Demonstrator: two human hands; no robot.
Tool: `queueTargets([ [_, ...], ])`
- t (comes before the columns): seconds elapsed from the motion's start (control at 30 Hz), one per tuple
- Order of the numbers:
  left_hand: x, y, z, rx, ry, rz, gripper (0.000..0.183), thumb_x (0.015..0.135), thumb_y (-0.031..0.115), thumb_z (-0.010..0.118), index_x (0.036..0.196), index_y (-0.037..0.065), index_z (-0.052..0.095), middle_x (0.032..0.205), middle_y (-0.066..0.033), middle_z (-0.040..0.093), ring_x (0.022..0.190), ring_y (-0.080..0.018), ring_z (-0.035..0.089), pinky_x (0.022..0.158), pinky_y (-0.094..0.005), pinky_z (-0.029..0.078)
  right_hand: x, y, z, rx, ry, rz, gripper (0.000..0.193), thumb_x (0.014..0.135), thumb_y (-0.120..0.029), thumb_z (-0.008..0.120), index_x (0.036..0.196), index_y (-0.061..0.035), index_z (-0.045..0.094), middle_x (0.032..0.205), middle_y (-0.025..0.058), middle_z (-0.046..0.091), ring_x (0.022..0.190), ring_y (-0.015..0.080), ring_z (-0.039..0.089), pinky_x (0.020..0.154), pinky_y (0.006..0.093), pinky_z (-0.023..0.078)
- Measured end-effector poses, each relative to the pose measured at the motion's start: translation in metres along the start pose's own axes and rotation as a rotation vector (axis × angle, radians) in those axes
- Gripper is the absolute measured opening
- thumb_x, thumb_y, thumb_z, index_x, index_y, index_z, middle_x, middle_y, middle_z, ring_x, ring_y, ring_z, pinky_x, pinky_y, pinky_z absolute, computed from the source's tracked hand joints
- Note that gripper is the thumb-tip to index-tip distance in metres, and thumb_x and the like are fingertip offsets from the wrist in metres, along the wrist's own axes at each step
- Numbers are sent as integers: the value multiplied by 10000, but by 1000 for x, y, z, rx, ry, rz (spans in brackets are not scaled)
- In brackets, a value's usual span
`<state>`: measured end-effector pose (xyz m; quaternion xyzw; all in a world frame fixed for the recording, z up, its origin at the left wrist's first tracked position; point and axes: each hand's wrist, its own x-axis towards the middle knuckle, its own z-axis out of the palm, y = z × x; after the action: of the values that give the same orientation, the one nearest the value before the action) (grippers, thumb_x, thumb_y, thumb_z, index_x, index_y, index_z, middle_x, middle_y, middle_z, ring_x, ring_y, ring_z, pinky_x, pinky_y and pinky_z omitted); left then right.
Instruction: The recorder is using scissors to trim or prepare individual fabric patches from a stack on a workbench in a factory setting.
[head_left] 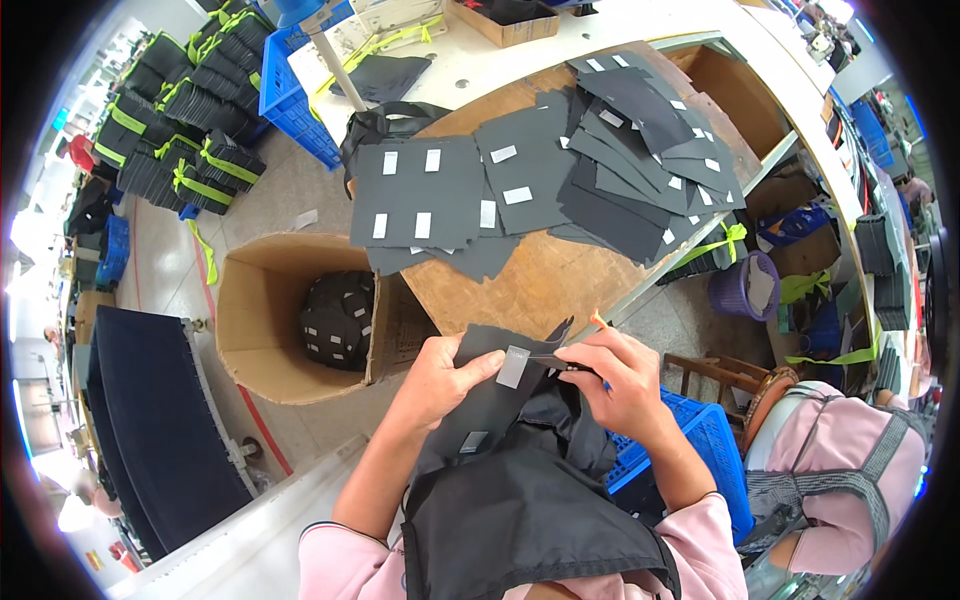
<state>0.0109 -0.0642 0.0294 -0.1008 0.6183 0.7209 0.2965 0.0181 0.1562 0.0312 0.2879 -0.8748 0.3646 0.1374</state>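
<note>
My left hand [437, 385] pinches the edge of a dark grey panel [480, 408] in front of my apron, thumb on top beside a pale rectangular patch [514, 367]. The panel bears another such patch lower down and hangs toward my lap. My right hand [620, 375] has its fingers closed round a slim pointed tool [547, 357], whose tip reaches the panel near the upper patch. An orange strip sticks up by these fingers; the grip hides most of the tool, so its kind is unclear. Ahead, a pile of similar patched panels [418, 190] covers much of a wooden board [500, 290].
At left stands an open cardboard box [290, 255] with dark patched pieces inside. A blue crate [700, 440] is by my right forearm. A co-worker in pink [850, 450] sits at right, near a purple basket [735, 290]. Tied dark stacks [190, 110] fill the far left.
</note>
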Motion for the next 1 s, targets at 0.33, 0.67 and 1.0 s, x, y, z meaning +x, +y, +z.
queueTargets([
  [0.33,1,-1,0,51,-32,9,224,844,127,618,986,-46,618,861,-43,639,753,-85,558,681,-241,462,-9,-5,6,-86,22,7,320,630,-77,734,929,-64,621,762,45,571,603,204,562,548,300,445],
  [0.67,12,-12,5,-47,9,103,233,910,207,540,1053,23,527,916,-15,548,853,-93,491,759,-250,416,-2,24,-2,632,-365,455,190,730,-101,686,729,5,529,649,44,468,621,148,455,552,288,350],
  [1.0,15,-13,8,-159,11,-43,267,818,193,681,941,-38,625,834,-77,649,708,-113,604,641,-256,499,-23,-9,36,349,234,479,326,715,-61,711,1005,-41,561,812,80,543,569,166,520,533,273,427],
])
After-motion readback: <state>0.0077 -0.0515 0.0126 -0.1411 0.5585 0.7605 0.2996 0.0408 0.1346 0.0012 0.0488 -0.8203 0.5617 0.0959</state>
